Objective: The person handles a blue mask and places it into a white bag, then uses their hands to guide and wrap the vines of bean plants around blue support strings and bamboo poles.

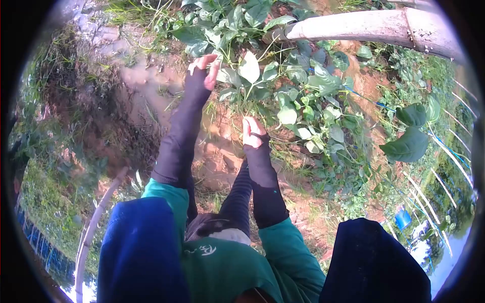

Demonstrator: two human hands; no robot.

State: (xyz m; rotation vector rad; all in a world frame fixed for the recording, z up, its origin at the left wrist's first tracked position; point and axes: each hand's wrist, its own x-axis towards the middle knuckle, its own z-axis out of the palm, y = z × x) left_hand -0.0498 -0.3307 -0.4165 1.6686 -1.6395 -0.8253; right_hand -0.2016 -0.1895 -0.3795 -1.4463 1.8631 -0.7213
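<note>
My left hand [204, 70], in a dark arm sleeve that leaves the fingers bare, reaches to the left edge of a leafy green plant [232, 76]. Its fingers bend toward the thumb beside the leaves, and what lies between them is too small to make out. Lower and to the right, my right hand [254, 133] is held just below the foliage, fingers drawn together and pointing up. Anything pinched there is not clear. A pale upturned leaf [249, 67] stands out between and above the hands.
A thick pale bamboo pole [364, 28] crosses the upper right above the plants. Wet, muddy soil [146, 76] lies at left, with grass around it. Blue string [386, 106] runs among the right-hand leaves. Another pole [96, 222] leans at lower left; a blue object [403, 218] hangs at right.
</note>
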